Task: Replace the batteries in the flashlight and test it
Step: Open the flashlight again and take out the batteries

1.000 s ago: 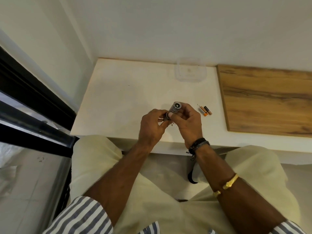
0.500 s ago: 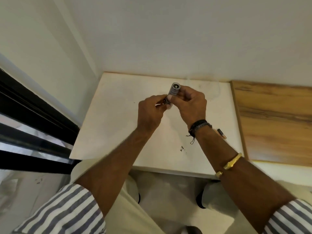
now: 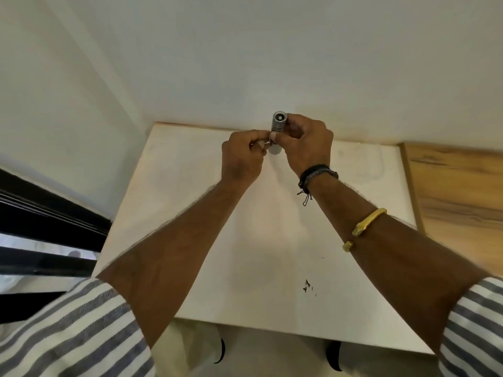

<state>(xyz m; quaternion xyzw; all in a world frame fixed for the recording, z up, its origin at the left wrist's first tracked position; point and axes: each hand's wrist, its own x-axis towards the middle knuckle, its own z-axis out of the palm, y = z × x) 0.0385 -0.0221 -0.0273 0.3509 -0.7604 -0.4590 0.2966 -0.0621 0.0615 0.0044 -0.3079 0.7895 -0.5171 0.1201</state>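
Observation:
A small silver flashlight (image 3: 279,123) is held up in front of the wall, lens end pointing up and toward me. My right hand (image 3: 307,145) wraps around its body from the right. My left hand (image 3: 242,156) pinches the lower tail end of the flashlight with thumb and fingertips. The pale bottom of the tail shows between the two hands. I cannot see any light from the lens. No loose batteries are in sight; my right forearm covers part of the table.
Below the hands lies a white table (image 3: 190,213) against the wall. A wooden board (image 3: 460,191) adjoins it on the right. A black window frame (image 3: 49,221) runs along the left. Small dark specks (image 3: 307,285) lie near the table's front edge.
Both hands have risen with the flashlight and moved out toward the wall. The batteries and the clear container seen on the table before are out of sight.

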